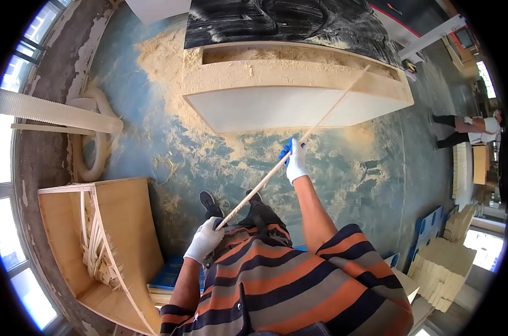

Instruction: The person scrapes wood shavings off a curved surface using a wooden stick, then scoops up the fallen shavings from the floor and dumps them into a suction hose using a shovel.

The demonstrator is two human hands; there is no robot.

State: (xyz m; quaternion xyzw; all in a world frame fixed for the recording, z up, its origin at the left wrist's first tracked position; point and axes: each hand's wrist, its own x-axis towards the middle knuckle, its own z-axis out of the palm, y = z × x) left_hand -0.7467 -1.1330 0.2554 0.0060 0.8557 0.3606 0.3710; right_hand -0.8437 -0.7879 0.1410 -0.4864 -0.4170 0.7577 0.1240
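A long, thin wooden strip (263, 182) runs diagonally from my waist up toward a sawdust-covered workbench (299, 106). My left hand (205, 241), in a white glove, is closed around its near end beside my hip. Farther along, my right hand (295, 159), in a white glove with blue on the finger side, grips the strip near its middle. The far end slants over the bench's front ledge; whether it touches cannot be made out. Behind the ledge lies a black, dust-smeared top (287, 22).
A plywood bin (125, 218) holding wood offcuts stands at lower left. A ribbed hose (58, 112) reaches in from the left. Stacked boards (441, 269) are at lower right, and another person (481, 126) is at far right. Sawdust covers much of the floor (343, 185).
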